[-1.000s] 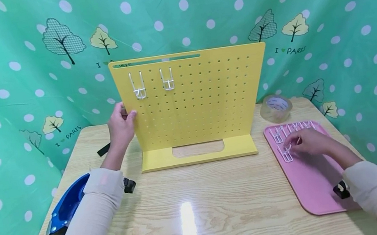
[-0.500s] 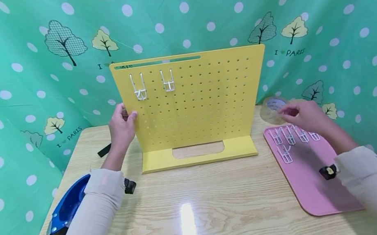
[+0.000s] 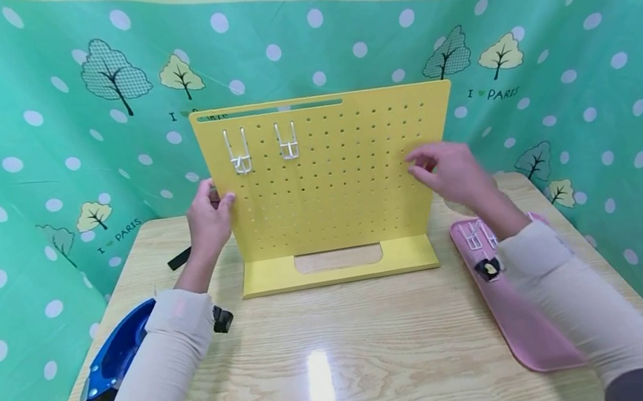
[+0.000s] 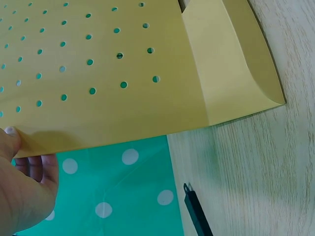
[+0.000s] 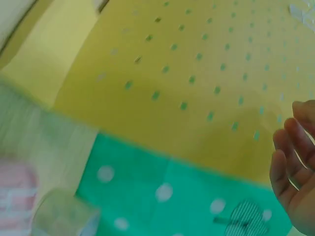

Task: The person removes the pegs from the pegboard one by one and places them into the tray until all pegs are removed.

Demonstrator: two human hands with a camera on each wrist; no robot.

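A yellow pegboard (image 3: 336, 209) stands upright on its base. My left hand (image 3: 210, 219) grips its left edge, thumb on the front face and fingers behind, as the left wrist view also shows. One white wire hook (image 3: 240, 162) hangs at the board's upper left, and a second white hook (image 3: 289, 148) hangs to its right. My right hand (image 3: 451, 172) is in front of the board's right edge with fingers loosely bent. Nothing shows between its fingers (image 5: 290, 142) in the right wrist view.
A pink tray (image 3: 534, 346) with several white wire hooks lies at the right, partly covered by my right forearm. Behind that arm is a clear tape roll (image 5: 66, 216). At the left are a blue object with a black end (image 3: 114, 356) and a black strip (image 4: 197, 211).
My right hand has risen from the hooks on the tray, passed over the tape roll and moved left to the pegboard's right side. My left hand has kept its grip.
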